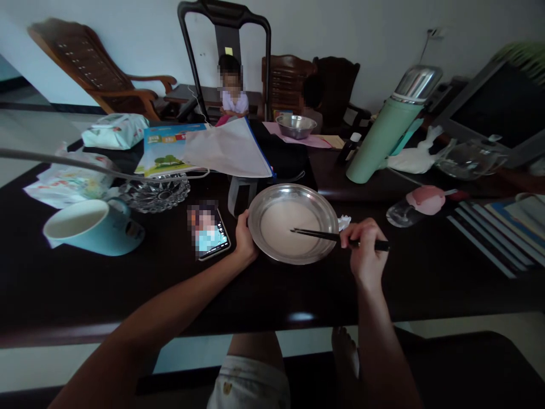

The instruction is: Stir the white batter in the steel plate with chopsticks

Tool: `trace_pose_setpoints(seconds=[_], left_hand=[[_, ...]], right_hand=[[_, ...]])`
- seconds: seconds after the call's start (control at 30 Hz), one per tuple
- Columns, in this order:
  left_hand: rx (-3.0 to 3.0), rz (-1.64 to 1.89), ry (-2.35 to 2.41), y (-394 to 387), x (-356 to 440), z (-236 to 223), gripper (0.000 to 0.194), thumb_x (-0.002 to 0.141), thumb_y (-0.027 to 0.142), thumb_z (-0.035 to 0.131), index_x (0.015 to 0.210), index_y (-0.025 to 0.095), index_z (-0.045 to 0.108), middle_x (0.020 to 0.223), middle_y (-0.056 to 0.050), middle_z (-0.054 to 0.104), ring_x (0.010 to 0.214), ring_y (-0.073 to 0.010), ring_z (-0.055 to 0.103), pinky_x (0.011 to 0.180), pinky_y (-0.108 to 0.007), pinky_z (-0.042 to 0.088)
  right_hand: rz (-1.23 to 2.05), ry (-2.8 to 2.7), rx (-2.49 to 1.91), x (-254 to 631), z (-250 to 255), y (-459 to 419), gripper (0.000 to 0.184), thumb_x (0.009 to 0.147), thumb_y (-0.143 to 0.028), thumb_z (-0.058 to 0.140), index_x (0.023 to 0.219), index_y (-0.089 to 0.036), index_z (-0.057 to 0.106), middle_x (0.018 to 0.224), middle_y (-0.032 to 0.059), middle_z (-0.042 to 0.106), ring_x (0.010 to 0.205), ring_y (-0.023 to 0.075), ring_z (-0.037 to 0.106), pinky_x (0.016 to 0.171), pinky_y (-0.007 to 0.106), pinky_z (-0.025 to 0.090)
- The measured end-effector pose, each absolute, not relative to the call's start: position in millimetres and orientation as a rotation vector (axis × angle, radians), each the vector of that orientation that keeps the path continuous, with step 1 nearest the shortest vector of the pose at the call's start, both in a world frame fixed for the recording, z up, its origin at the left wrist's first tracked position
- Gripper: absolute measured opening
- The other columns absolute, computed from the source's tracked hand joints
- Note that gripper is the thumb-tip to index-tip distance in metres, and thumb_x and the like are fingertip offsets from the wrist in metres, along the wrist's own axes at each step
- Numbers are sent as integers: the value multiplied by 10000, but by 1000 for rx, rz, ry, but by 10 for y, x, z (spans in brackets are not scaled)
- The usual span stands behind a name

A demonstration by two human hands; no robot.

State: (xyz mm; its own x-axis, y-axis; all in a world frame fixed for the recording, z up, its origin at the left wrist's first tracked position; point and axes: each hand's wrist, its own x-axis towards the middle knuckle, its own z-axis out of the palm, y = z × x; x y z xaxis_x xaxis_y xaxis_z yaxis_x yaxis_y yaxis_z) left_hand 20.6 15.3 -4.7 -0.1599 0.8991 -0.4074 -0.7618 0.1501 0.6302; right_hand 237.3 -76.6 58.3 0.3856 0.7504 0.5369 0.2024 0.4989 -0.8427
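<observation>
A round metal bowl stands on the dark table in front of me, with a pale, milky-looking content in it. My left hand is closed on the bowl's left rim, its fingers partly hidden behind the side. In my right hand is a pair of dark chopsticks, gripped near the thick ends. Their tips point left over the middle of the bowl; whether they touch the content I cannot tell. A lit phone lies just left of my left hand. Crumpled white tissue shows behind the bowl's right rim.
A light-blue mug and a glass dish stand left. Behind the bowl lie booklets and a smaller metal bowl. A green thermos, a pink-topped bottle and stacked books are right. Two people are beyond the table.
</observation>
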Motion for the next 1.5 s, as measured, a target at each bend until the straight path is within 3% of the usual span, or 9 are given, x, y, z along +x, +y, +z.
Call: trace_pose_setpoints(seconds=[0.1,0.2,0.37,0.43,0.6,0.83,1.03,1.27,1.5], left_hand=[[190,1481,928,149,206,-29,213,757,435,782,748,225,747,720,-15,753,840,-247,750,796,-318,599],[182,1467,925,137,208,12,204,749,420,786,747,218,752,722,-20,759,835,-243,753,800,-315,600],[182,1462,925,116,215,54,217,756,442,781,748,227,747,702,-9,754,787,-244,753,806,-342,615],[188,1459,935,115,214,38,233,755,455,783,759,224,749,713,-12,757,802,-248,760,807,-341,609],[188,1465,972,122,202,-23,258,737,469,803,778,218,754,753,-16,770,842,-248,765,828,-331,597],[217,1457,983,119,187,-41,279,714,483,812,784,217,763,741,-13,760,853,-245,753,824,-319,591],[220,1464,991,123,194,-46,260,723,475,770,777,220,767,736,-9,761,828,-232,747,802,-307,585],[252,1462,998,134,185,-53,262,733,483,768,776,226,741,760,-1,768,802,-233,751,790,-322,583],[272,1481,999,160,160,-99,248,726,475,763,753,230,740,738,6,758,817,-226,746,754,-294,564]], right_hand=[[479,-1047,-984,2308,473,-877,495,1016,-678,689,809,-267,503,604,-90,533,504,106,517,526,262,407],[555,-1053,-1036,2194,369,-888,452,880,-488,915,923,-283,515,782,-74,690,656,117,670,622,259,520],[410,-1083,-1041,2034,243,-712,324,1000,-445,763,1043,-308,472,822,-46,750,727,164,782,732,331,603],[316,-1049,-1078,2041,236,-671,284,1045,-452,695,1057,-310,450,804,-26,761,689,177,783,652,324,565],[236,-942,-1098,2122,260,-745,280,1120,-512,548,962,-300,455,592,-58,668,469,148,627,477,290,384],[361,-1111,-1109,2090,215,-806,257,1058,-455,684,894,-260,654,842,28,845,808,226,817,703,353,580],[147,-865,-1039,2159,173,-781,444,1123,-472,512,726,-275,538,570,-24,629,509,182,645,598,358,493],[278,-1167,-1093,2153,169,-810,309,1064,-409,640,799,-273,720,798,37,820,808,255,776,762,424,579],[78,-842,-989,2130,184,-784,418,1101,-342,520,695,-276,597,530,-30,605,500,178,559,595,366,415]])
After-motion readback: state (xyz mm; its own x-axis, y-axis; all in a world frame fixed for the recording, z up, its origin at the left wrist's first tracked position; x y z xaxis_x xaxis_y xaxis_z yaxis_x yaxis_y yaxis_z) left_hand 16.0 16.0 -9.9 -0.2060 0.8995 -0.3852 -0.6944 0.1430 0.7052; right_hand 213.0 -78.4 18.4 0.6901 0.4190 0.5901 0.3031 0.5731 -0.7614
